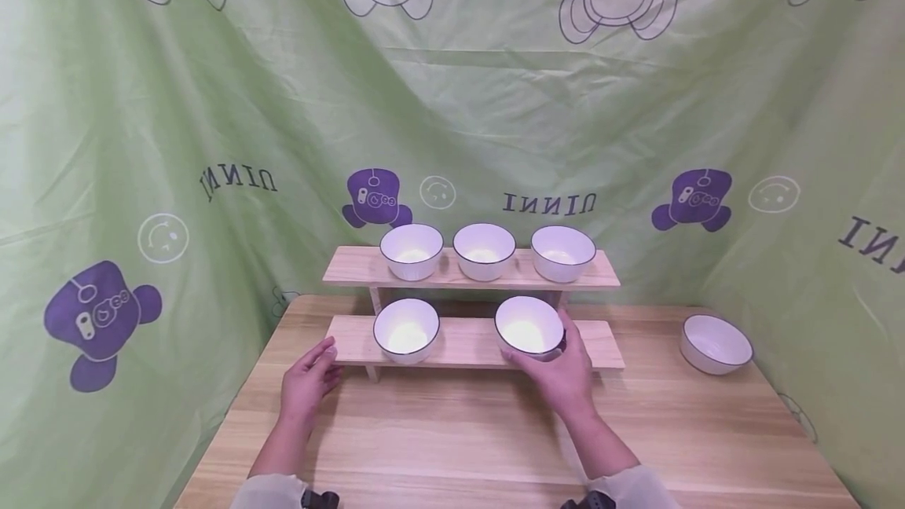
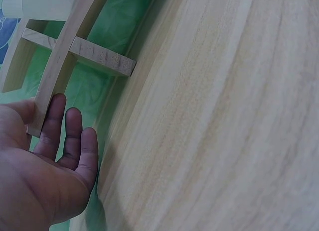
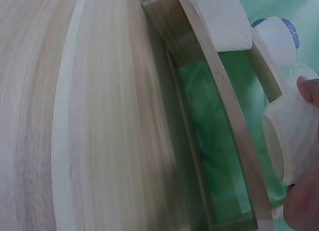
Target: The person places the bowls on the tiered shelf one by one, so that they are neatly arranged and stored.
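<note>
A two-tier wooden shelf [image 1: 463,342] stands on the table. My left hand [image 1: 305,383] pinches the left end of its lower board, thumb on one face and index finger on the other; in the left wrist view the remaining fingers of that hand [image 2: 50,166] are off the wood. My right hand [image 1: 566,368] grips a white dark-rimmed bowl [image 1: 529,324] over the right part of the lower tier. From the right wrist, a gap shows between this bowl's base [image 3: 274,149] and the board. Another white bowl [image 1: 406,328] sits on the lower tier's left part.
On the upper tier, three like bowls stand in a row: left bowl [image 1: 412,251], middle bowl [image 1: 484,251], right bowl [image 1: 562,253]. A further bowl [image 1: 716,344] rests on the table [image 1: 452,438] at the right. Green printed cloth [image 1: 452,100] hangs behind and on both sides.
</note>
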